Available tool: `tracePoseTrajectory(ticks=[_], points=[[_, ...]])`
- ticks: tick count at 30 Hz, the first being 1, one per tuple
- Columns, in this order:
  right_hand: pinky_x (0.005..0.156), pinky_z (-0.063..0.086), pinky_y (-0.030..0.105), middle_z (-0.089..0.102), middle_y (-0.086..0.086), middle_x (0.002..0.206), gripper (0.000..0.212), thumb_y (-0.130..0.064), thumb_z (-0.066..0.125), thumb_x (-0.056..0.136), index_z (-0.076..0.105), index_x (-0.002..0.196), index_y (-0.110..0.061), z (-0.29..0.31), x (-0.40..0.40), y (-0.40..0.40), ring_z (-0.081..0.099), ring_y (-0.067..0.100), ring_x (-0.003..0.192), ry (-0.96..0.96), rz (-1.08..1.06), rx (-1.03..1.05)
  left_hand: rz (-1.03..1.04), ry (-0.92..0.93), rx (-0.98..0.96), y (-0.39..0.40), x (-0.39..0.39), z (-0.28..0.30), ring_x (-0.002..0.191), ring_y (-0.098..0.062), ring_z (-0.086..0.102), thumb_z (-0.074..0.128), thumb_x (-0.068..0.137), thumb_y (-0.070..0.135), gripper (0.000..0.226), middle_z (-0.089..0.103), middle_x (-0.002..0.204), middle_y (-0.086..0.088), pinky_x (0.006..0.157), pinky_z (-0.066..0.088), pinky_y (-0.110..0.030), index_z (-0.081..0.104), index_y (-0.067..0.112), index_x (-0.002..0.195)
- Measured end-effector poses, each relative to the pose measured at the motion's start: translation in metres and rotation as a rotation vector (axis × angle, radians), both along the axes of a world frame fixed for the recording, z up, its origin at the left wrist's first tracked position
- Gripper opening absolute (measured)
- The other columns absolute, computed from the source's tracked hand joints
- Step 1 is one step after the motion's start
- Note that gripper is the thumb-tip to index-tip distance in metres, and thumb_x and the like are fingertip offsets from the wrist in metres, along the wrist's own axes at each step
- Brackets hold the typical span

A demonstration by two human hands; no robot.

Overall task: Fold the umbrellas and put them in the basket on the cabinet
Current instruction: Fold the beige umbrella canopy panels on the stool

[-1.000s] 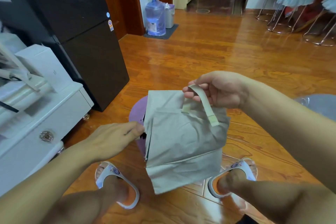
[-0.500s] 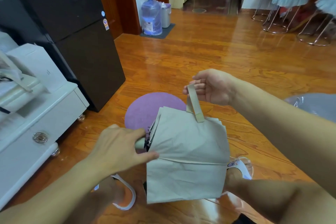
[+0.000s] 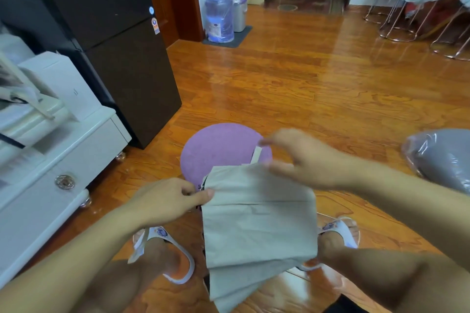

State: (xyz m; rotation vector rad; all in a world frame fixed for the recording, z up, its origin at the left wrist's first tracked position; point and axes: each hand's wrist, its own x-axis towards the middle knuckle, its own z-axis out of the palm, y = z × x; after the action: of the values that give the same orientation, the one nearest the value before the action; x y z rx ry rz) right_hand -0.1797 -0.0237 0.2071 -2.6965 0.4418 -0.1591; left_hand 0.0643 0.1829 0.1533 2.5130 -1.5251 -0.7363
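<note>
Umbrella (image 3: 256,216), collapsed, grey-beige canopy hanging in loose flat pleats, held in the air over the floor in front of the knees, above and just nearer than the purple mat (image 3: 216,145). Long axis hard to read: the shaft end seems to sit at the canopy's left edge, cloth spreading right and down. Left hand (image 3: 167,201) pinches that left edge, thumb on the cloth. Right hand (image 3: 302,160) sits at the top right edge, blurred; the strap (image 3: 256,156) stands up just left of its fingers, and whether it grips strap or cloth, cannot tell. Right hand is nearer the strap, so the wrap looks like its job, judging by the loose pleats. White cabinet (image 3: 76,150) stands left of the umbrella, well apart; basket not made out. A grey plastic-wrapped bundle (image 3: 442,160) lies right. Nothing between umbrella and cabinet.
</note>
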Motion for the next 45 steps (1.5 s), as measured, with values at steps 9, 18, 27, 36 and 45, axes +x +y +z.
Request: tracePoseTrajectory(ticks=[9,18,27,36,45], points=[[0.117,0.031,0.045,0.038,0.008,0.157,0.111,-0.069,0.066,0.074,0.021,0.159,-0.014,-0.055,-0.020,0.012,0.036,0.028,0.145,0.194,0.073,-0.474,-0.328,-0.084,-0.046,0.003,-0.007,0.019,0.094,-0.005,0.060,0.045,0.084,0.082,0.051,0.066,0.105,0.022,0.082,0.051,-0.036,0.048,0.050,0.124],[0.117,0.032,0.043,0.041,0.009,0.154,0.108,-0.078,0.053,0.081,0.020,0.159,-0.012,-0.048,-0.033,0.010,0.037,0.025,0.144,0.105,0.017,-0.476,-0.478,-0.626,-0.739,-0.002,0.000,0.007,0.093,-0.028,0.059,0.080,0.078,0.000,0.053,0.067,0.108,-0.001,0.074,0.040,-0.041,0.062,0.021,0.122],[0.111,0.037,0.040,0.047,0.001,0.148,0.084,-0.077,0.024,0.097,0.030,0.156,-0.018,-0.033,-0.030,0.011,0.046,0.021,0.130,-0.002,-0.063,-0.335,-0.441,-0.883,-0.976,0.005,-0.003,0.013,0.093,-0.034,0.058,0.063,0.092,-0.006,0.035,0.067,0.102,-0.016,0.076,0.041,-0.050,0.071,0.004,0.125],[0.069,0.043,0.031,0.064,-0.012,0.095,0.059,-0.078,0.066,0.075,0.051,0.111,-0.033,-0.019,-0.023,0.018,0.060,0.015,0.086,0.275,-0.016,0.140,-0.399,-0.975,-1.045,0.010,0.001,-0.006,0.097,-0.032,0.052,0.073,0.087,-0.004,0.035,0.061,0.106,-0.014,0.081,0.043,-0.050,0.066,0.006,0.120],[0.065,0.044,0.036,0.072,-0.003,0.093,0.060,-0.078,0.059,0.074,0.058,0.105,-0.027,-0.033,-0.031,0.015,0.064,0.025,0.084,0.177,0.037,-0.064,-0.501,-0.688,-0.304,-0.012,-0.008,0.005,0.059,-0.029,0.053,0.070,0.072,0.019,0.040,0.046,0.066,0.004,0.047,0.021,-0.033,0.036,0.023,0.091]])
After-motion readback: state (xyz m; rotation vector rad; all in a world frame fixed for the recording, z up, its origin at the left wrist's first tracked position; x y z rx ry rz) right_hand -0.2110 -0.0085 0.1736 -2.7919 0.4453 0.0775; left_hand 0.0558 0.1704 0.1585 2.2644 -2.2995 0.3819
